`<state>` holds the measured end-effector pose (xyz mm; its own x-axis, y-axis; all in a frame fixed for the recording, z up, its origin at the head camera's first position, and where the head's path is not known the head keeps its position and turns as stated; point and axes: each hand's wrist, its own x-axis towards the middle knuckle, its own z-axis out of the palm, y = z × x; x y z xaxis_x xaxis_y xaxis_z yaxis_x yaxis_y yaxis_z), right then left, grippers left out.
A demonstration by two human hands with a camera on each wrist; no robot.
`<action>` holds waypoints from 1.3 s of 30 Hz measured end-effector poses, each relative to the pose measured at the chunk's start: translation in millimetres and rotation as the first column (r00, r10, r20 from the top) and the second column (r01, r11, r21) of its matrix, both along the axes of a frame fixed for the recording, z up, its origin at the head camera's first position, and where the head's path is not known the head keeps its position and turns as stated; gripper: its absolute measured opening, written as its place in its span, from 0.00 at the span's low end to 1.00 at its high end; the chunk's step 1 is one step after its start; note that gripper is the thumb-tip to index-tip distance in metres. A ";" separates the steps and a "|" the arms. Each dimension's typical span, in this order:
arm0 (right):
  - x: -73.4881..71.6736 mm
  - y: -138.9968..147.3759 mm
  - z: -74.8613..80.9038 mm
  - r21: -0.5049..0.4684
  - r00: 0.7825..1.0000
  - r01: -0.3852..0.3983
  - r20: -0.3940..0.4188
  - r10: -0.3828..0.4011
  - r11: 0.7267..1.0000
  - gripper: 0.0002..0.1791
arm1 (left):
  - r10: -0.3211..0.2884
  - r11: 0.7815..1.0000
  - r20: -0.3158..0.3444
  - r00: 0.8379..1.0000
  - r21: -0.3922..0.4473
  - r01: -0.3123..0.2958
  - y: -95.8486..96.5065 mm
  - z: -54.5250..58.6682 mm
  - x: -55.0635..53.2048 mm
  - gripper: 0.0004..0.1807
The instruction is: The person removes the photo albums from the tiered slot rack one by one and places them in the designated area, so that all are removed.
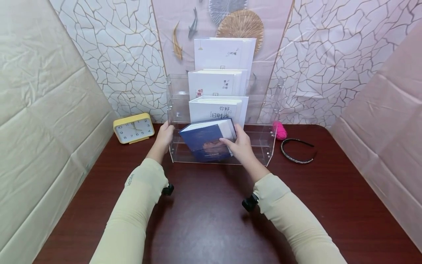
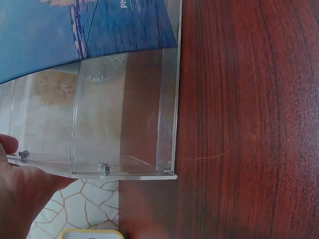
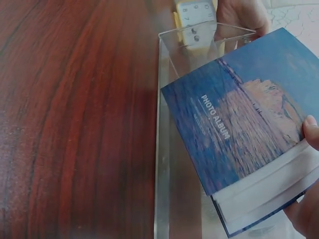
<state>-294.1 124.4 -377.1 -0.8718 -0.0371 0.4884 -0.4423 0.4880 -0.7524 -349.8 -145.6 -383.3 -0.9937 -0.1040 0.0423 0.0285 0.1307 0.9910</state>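
Observation:
My right hand (image 1: 240, 145) grips a blue photo album (image 1: 206, 143) by its right edge, thumb on the front cover and fingers behind. The album is tilted at the lowest tier of a clear acrylic rack (image 1: 257, 146). In the right wrist view, the cover of the album (image 3: 249, 109) reads "PHOTO ALBUM" over a painted scene. My left hand (image 1: 164, 136) holds the left side panel of the rack. The left wrist view has that hand (image 2: 22, 194) at the panel's edge. Three white books stand in the tiers above, the lowest white book (image 1: 207, 108) just behind the album.
A yellow clock (image 1: 133, 128) stands left of the rack. To the right lie a pink yarn ball (image 1: 280, 131) and a dark headband (image 1: 296, 159). The dark red wooden table (image 1: 204, 212) meets fabric-covered walls at the back and sides.

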 end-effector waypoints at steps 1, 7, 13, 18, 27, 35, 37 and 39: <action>-0.1 0.6 0.8 -0.010 1.000 -0.004 -0.002 0.004 1.000 0.24 | -0.002 1.000 -0.002 1.000 -0.002 0.002 0.2 -0.2 0.3 0.29; -0.2 8.2 8.1 -0.122 0.999 -0.041 0.008 0.042 0.992 0.25 | -0.024 1.000 0.008 1.000 -0.004 0.024 -0.3 0.6 1.4 0.30; 9.6 14.4 23.8 -0.156 0.998 -0.060 0.007 0.062 0.986 0.24 | -0.039 0.999 0.003 0.999 0.016 0.039 -2.0 0.3 0.7 0.30; 32.6 12.7 50.6 -0.165 0.998 -0.065 -0.003 0.065 0.984 0.21 | -0.034 0.999 -0.003 0.999 0.020 0.034 -0.9 -1.0 0.7 0.30; 36.4 19.9 60.1 -0.188 0.997 -0.072 -0.014 0.071 0.980 0.21 | -0.024 0.999 -0.005 1.000 0.036 0.024 -3.0 0.6 2.7 0.27; 37.4 27.7 65.1 -0.236 0.998 -0.054 0.004 0.056 0.970 0.22 | -0.033 0.998 0.007 0.999 0.058 0.032 -1.8 0.2 2.0 0.26; 38.0 29.8 65.4 -0.263 0.998 -0.054 0.015 0.060 0.963 0.22 | -0.030 0.998 -0.001 1.000 0.061 0.030 -1.3 -0.2 2.3 0.26; 38.5 32.0 65.0 -0.289 0.997 -0.056 0.026 0.066 0.956 0.23 | -0.025 0.998 -0.006 1.000 0.055 0.026 -1.2 -0.9 2.5 0.27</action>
<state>-255.6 156.4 -312.1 -0.8888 0.0470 0.4558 -0.4358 0.2209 -0.8725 -347.4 -146.8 -384.2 -0.9958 -0.0810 0.0426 0.0366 0.0748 0.9965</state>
